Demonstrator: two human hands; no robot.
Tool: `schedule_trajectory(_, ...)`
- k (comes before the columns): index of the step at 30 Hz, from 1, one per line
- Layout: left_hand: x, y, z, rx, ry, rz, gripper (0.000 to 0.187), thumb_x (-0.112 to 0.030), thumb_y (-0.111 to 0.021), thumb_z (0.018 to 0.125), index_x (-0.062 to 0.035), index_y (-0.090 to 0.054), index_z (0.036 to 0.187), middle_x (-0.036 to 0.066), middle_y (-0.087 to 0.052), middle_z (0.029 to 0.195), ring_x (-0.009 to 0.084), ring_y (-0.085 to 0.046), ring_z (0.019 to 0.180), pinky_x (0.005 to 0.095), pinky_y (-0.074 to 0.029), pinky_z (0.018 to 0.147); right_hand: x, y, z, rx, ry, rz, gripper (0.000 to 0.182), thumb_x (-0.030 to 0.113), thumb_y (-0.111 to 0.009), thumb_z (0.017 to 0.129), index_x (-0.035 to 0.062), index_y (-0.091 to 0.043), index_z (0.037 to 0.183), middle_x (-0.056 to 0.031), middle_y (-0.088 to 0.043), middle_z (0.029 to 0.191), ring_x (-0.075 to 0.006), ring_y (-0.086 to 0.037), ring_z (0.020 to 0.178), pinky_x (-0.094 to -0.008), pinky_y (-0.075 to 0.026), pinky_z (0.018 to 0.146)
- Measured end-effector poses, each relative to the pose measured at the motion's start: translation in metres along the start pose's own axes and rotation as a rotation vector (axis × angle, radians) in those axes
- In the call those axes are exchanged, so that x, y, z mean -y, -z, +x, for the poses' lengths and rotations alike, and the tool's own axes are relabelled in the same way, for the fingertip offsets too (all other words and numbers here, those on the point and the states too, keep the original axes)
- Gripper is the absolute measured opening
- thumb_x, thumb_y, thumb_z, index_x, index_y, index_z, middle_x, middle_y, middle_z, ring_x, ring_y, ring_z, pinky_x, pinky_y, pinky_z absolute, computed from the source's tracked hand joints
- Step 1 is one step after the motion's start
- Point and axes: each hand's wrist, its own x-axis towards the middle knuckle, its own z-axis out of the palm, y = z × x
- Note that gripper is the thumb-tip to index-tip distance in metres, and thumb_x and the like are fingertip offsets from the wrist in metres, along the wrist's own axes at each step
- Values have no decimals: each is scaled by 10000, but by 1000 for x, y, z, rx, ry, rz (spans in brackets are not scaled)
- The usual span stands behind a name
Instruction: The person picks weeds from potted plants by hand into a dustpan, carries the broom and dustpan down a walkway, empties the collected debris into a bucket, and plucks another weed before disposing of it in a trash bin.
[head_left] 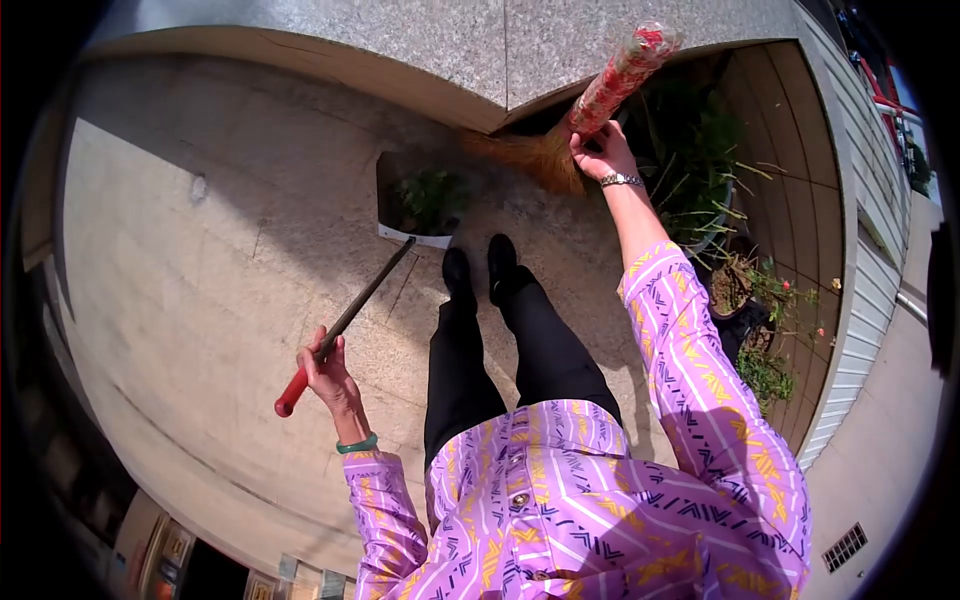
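Observation:
My left hand [332, 376] is wrapped round the dark handle [365, 298] of a dustpan, just above its red end. The dustpan [415, 238] rests on the floor in front of my feet, its pale edge toward me; green leaves show at its dark opening. In my right hand [604, 152] is a broom [618, 82] with a red patterned, plastic-wrapped handle. Its straw bristles [540, 160] spread left over the floor, below the stone ledge, close to the dustpan.
A granite ledge [440, 50] juts out at the top. Potted plants [690, 150] and flowers [775, 295] line the right side, beside a ribbed wall [865, 260]. My black shoes [502, 262] stand just below the dustpan. A floor grate [845, 548] lies at lower right.

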Motion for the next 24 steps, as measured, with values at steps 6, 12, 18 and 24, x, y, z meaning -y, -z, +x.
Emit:
schedule_trajectory(6, -41, 28, 8, 6, -58, -53, 256, -258, -424, 873, -20, -469, 790, 263, -495, 1039, 286, -499, 1014, 365, -488, 786, -2, 8, -45, -312, 28, 144, 513, 280, -554, 777, 34, -303, 1152, -232, -360, 1134, -369, -482, 907, -464, -462, 704)
schedule_trajectory(12, -53, 12, 55, 65, -72, -53, 176, -213, -432, 869, -56, -438, 790, 272, -451, 1111, 268, -477, 1043, 379, -439, 852, -14, -23, 6, 92, 75, -29, 386, 329, -447, 823, 40, -408, 1077, -204, -422, 1066, -367, -465, 943, -598, -347, 846)
schedule_trajectory(18, -73, 19, 92, 159, -56, -12, 141, -195, -446, 859, -65, -400, 834, 263, -437, 1133, 254, -484, 1025, 360, -433, 857, -75, 6, -54, -51, 110, 317, 212, 225, -503, 741, 14, -506, 715, -147, -511, 753, -265, -470, 727, -374, -454, 638)
schedule_trajectory(24, -118, 3, 189, 290, -4, 46, 127, -149, -424, 868, -30, -384, 848, 244, -446, 1126, 241, -509, 970, 324, -459, 832, -144, 17, -211, -181, -67, -373, 453, 327, -477, 802, -42, -426, 1059, -155, -567, 813, -207, -566, 614, -288, -498, 506)
